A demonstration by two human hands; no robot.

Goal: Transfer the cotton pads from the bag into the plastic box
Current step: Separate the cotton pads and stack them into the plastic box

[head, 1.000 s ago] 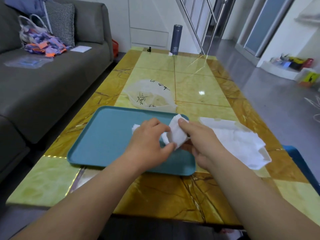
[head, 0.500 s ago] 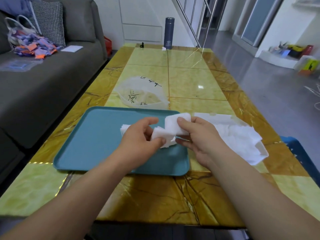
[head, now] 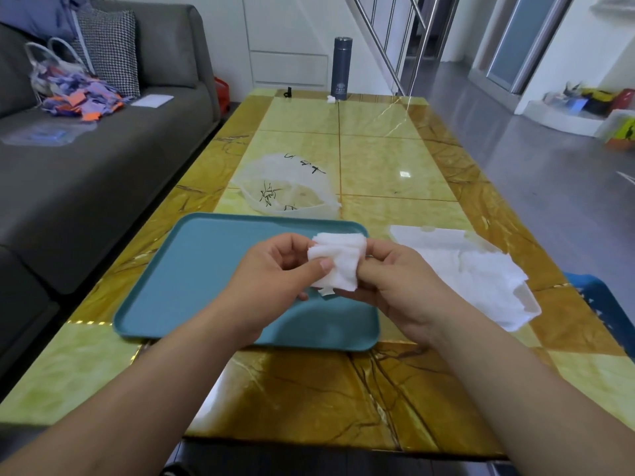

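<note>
White pads [head: 338, 261], a small stack, are held between both hands above the right half of a teal tray [head: 206, 276]. The stack's left edge is pinched by the left hand [head: 275, 280], with the thumb pressed on the near face and the fingers curled behind. The right edge is gripped by the right hand [head: 402, 286], fingers curled round it; which finger sits where cannot be told. A thin white scrap is seen hanging below the stack. The bag [head: 474, 269], white and crumpled, is laid flat on the table [head: 378, 159] just right of the tray, near the right hand. The box [head: 285, 190], translucent with black scribbles, is set just beyond the tray's far edge; whether pads are inside cannot be told. A dark flask [head: 342, 73] is stood upright at the table's far end. A grey sofa [head: 103, 159] is seen to the left.
</note>
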